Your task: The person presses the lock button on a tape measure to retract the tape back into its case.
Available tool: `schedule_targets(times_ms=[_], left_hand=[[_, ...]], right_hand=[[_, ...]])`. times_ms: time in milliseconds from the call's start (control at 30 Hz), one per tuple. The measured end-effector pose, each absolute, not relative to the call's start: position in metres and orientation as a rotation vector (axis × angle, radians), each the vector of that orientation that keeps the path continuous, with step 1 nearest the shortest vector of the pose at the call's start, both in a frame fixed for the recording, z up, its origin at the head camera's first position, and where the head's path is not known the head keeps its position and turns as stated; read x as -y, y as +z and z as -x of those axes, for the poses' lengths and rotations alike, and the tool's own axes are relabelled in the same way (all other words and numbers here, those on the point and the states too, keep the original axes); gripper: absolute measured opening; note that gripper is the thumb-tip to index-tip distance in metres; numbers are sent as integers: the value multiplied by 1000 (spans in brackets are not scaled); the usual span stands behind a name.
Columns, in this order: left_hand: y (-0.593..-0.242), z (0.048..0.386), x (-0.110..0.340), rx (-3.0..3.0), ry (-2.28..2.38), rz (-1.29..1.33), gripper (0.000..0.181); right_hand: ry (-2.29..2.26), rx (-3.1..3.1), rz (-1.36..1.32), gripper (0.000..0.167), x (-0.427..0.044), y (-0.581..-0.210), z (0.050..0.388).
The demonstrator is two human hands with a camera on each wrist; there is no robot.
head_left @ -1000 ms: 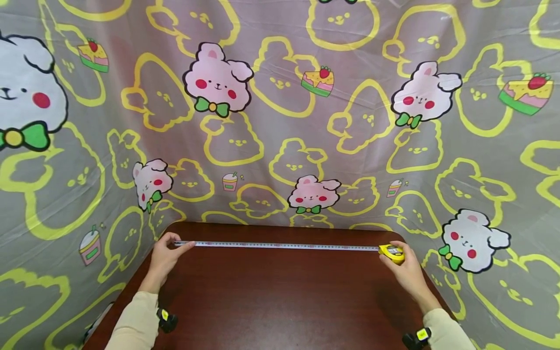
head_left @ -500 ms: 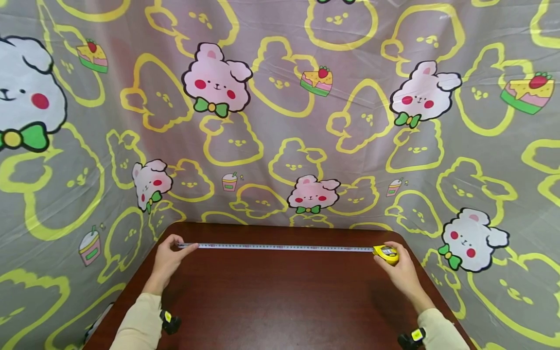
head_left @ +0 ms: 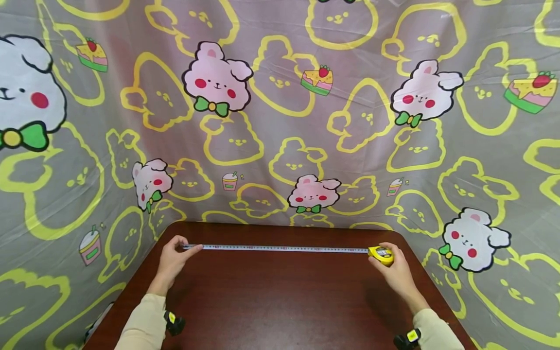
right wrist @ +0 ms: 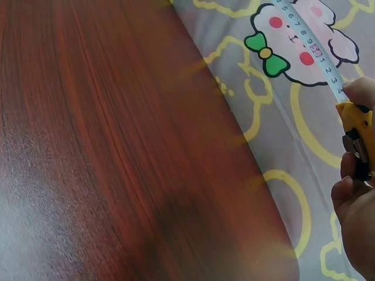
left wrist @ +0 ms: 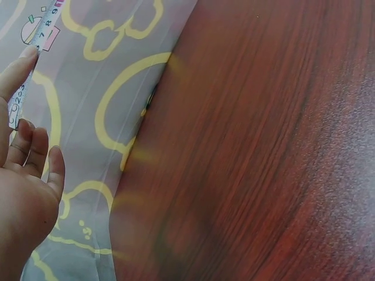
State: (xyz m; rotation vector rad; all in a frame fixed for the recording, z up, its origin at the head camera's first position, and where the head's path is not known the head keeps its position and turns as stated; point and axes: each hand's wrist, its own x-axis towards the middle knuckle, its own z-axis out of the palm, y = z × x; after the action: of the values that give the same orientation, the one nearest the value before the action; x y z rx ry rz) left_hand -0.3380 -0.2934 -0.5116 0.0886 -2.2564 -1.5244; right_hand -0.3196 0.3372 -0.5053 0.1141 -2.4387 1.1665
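Observation:
A white tape blade (head_left: 284, 249) stretches in a nearly level line between the two hands in the head view. At its left end the left hand (head_left: 172, 260) pinches the blade between thumb and fingers; in the left wrist view that end of the blade (left wrist: 47, 26) lies by the fingertips of the left hand (left wrist: 26, 187). The right hand (head_left: 399, 274) grips the yellow tape case (head_left: 381, 255), from which the blade comes out. In the right wrist view the case (right wrist: 358, 126) sits in the right hand (right wrist: 357, 216), partly cut off by the frame edge.
A dark reddish-brown table (head_left: 280, 296) lies below the hands. Patterned grey cloth (head_left: 271, 121) with rabbits and yellow outlines hangs behind it and along both sides.
Both hands have moved inward, the left one to the right and the right one to the left. The stretch of blade between them is shorter. Each hand keeps its hold.

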Motion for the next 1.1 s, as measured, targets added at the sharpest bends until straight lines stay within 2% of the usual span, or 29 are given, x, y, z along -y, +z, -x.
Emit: schedule_targets(times_ms=[1100], left_hand=[[-516, 340, 280, 2293, -1527, -74, 51]], right_hand=[[1199, 2401, -166, 60, -307, -512, 323]])
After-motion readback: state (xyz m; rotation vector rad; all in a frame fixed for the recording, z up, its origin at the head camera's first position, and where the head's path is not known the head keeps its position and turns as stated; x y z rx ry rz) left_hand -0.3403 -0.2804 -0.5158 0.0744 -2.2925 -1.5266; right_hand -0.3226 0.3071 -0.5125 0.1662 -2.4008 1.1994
